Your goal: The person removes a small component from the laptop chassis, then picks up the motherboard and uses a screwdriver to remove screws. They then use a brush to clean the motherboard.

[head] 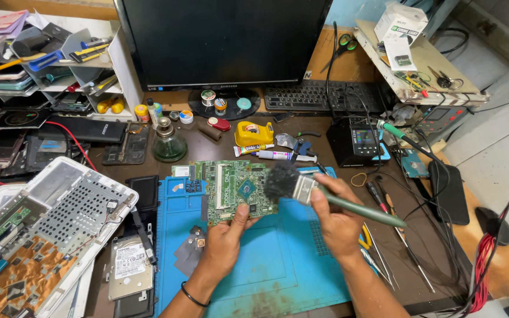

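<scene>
While the left hand (224, 240) clamps the green circuit board (237, 188) tilted above the blue mat (278, 259), the right hand (336, 218), closed around the brush (293, 184), should sweep lightly, bristles clearing the central chip.

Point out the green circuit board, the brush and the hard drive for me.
green circuit board (231, 188), head view, on its middle left of the chip.
brush (282, 180), head view, on the dark bristles.
hard drive (129, 266), head view, on its labelled top face.
</scene>
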